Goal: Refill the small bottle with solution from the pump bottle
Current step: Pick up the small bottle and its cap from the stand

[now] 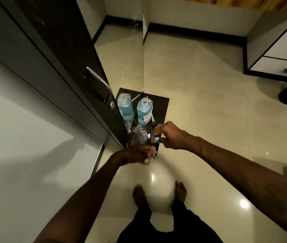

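the left hand (pixel 135 154) gripped a small clear bottle (pixel 149 156), fingers curled round it, just off the near edge of a dark square shelf (pixel 162 106). the right hand (pixel 170 137) pinched a small blue plastic piece (pixel 154 139) just above and beside that bottle. further back on the shelf stood the clear pump bottle of blue solution (pixel 144 111), upright, its neck open, with the white pump tube (pixel 152 118) lying against its right side. a mirror panel (pixel 125 106) to the left reflected it.
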`<state>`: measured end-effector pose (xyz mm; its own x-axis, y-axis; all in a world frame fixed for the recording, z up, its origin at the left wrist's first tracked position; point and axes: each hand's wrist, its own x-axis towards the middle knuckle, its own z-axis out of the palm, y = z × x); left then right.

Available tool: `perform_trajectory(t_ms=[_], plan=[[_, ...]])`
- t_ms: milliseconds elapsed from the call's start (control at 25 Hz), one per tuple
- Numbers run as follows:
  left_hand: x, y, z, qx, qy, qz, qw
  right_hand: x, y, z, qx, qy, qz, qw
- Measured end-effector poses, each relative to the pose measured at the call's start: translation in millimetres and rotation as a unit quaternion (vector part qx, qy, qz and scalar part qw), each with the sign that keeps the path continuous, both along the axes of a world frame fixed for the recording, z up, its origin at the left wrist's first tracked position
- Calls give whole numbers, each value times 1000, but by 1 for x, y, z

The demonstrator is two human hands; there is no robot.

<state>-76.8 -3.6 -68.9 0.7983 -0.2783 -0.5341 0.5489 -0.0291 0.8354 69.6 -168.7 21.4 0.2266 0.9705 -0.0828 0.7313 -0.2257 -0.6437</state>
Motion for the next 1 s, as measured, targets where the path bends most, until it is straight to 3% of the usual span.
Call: perform_trajectory(t_ms=[40, 120, 200, 280, 480, 1000], plan=[[-3, 2, -10, 32, -9, 0, 999, 4, 1, 0, 2, 1, -1, 1000], [-12, 0, -34, 129, -67, 95, 985, 14, 3, -7, -4, 0, -28, 1000], [-20, -6, -50, 305, -128, 215, 919, 15, 3, -25, -10, -1, -75, 997], [-26, -16, -62, 372, -137, 289, 871, 5, 2, -57, -35, 25, -143, 989], [-12, -13, -86, 389, -177, 314, 848, -22, 20, -127, -92, 75, -245, 962], [3, -4, -128, 449, -150, 291, 831, -47, 35, -194, -95, 55, -296, 949]])
